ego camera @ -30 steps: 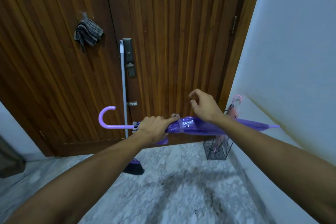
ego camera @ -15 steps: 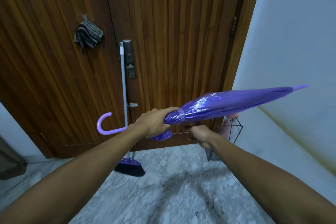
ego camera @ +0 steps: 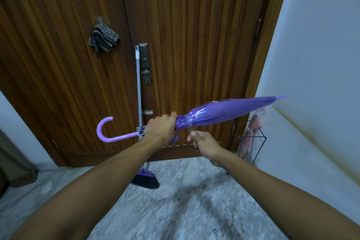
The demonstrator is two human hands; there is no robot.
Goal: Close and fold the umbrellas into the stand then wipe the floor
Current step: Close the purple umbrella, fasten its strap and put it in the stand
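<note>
We hold the closed umbrella (ego camera: pixel 224 112) before the door (ego camera: pixel 194 54).

Our left hand (ego camera: pixel 160 128) wraps its fingers round the gathered canopy near the hooked handle; our right hand (ego camera: pixel 204 143) pinches the clear strap (ego camera: pixel 190 129) just beneath. The tip points up to the right, above the wire stand (ego camera: pixel 253 148) by the wall, where a pink umbrella (ego camera: pixel 251 132) sits. A broom (ego camera: pixel 138 93) leans on the door.

two bare forearms are showing from the lower corners, with no sleeve covering either one up to the frame edge. the left hand (ego camera: pixel 160 129) and the right hand (ego camera: pixel 205 145) are wearing no gloves, and no ring, watch or band is showing at either wrist.
</note>
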